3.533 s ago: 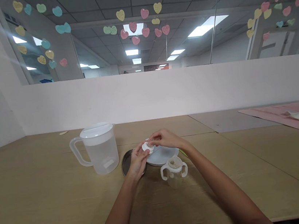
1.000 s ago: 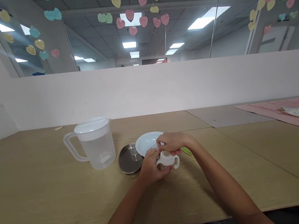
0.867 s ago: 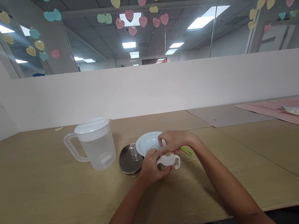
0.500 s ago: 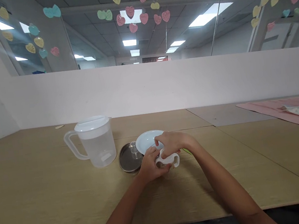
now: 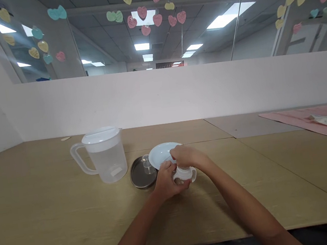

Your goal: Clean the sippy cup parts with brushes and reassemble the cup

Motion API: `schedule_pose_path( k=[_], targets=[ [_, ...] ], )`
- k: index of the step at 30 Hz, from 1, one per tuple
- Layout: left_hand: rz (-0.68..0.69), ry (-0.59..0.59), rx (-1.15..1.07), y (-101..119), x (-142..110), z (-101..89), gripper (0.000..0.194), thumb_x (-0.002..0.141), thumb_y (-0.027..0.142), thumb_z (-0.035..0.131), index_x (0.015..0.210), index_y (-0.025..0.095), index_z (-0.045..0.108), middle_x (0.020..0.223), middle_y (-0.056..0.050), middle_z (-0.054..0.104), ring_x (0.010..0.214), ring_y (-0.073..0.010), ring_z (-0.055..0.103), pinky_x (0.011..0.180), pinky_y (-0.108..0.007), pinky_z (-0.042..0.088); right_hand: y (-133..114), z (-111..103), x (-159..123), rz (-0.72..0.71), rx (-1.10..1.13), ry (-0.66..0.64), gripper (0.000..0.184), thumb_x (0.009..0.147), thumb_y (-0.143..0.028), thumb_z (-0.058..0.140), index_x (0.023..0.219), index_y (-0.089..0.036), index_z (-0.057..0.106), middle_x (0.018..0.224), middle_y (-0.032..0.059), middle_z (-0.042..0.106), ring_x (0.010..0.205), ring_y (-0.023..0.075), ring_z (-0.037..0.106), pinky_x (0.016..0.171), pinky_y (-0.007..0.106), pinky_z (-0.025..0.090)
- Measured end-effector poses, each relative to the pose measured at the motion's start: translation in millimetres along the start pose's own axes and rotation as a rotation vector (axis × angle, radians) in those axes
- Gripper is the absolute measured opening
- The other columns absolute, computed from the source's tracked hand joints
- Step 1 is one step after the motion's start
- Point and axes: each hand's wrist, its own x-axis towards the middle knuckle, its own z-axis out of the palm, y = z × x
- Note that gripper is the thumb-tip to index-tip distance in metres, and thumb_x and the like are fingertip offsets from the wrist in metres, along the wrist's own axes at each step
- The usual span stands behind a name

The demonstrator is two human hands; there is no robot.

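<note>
A small white cup with side handles (image 5: 184, 173), like a baby's drinking cup, is held low over the table in front of me. My left hand (image 5: 169, 181) wraps round its left side, thumb above and fingers below. My right hand (image 5: 187, 156) comes from above with curled fingers on the cup's white top; its fingertips are partly hidden. Just behind the hands lies a white plate (image 5: 157, 155), partly covered by them. To the left, a round metal tray (image 5: 140, 177) holds a small clear cup (image 5: 147, 165).
A lidded clear plastic pitcher (image 5: 108, 162) with water stands left of the tray, its handle pointing left. At the far right lies a pink cloth (image 5: 286, 120) with items on it. A white wall (image 5: 160, 96) closes off the table's back.
My right hand has turned and curled more over the cup's top. The white top shows more plainly, and the cup has shifted slightly. The yellow-green thing by my right wrist is now hidden.
</note>
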Motion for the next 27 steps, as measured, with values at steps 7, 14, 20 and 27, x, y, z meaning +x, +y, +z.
schedule_pose_path(
  k=[7,14,20,27],
  targets=[
    [0.016,-0.059,-0.011,-4.9,0.2,-4.8,0.036,0.066,0.043,0.065,0.092,0.019,0.064,0.083,-0.006,0.06,0.081,-0.023,0.055,0.076,-0.037,0.046,25.1,-3.1,-1.9,-0.011,0.281,-0.144,0.041,0.078,-0.037,0.055,0.108,-0.009,0.056,0.067,0.0087,0.065,0.046,0.0159,0.057,0.042,0.023,0.041],
    [0.01,-0.055,-0.048,-6.3,0.7,-6.0,0.031,0.064,0.043,0.065,0.082,0.018,0.061,0.082,-0.006,0.061,0.082,-0.0233,0.056,0.075,-0.037,0.047,27.8,-1.3,-5.1,-0.097,0.25,-0.104,0.073,0.06,-0.044,0.071,0.123,-0.018,0.045,0.099,0.0088,0.064,0.046,0.0118,0.057,0.039,0.022,0.039],
    [0.005,-0.025,-0.078,-4.8,-2.3,-1.9,0.045,0.061,0.039,0.068,0.1,0.017,0.058,0.099,-0.009,0.063,0.092,-0.0255,0.057,0.083,-0.039,0.046,20.6,-2.2,-1.9,-0.136,0.138,-0.117,0.049,0.07,-0.043,0.061,0.107,-0.012,0.055,0.072,0.0053,0.065,0.046,0.0147,0.057,0.041,0.023,0.037],
    [0.131,0.034,-0.052,-24.2,-3.8,-12.8,0.051,0.075,0.048,0.058,0.114,0.016,0.052,0.098,-0.009,0.063,0.092,-0.0241,0.057,0.086,-0.04,0.044,24.6,-2.0,0.2,-0.115,0.295,-0.18,0.053,0.068,-0.046,0.065,0.111,-0.019,0.05,0.08,0.0022,0.065,0.046,0.0124,0.058,0.044,0.022,0.042]
  ],
)
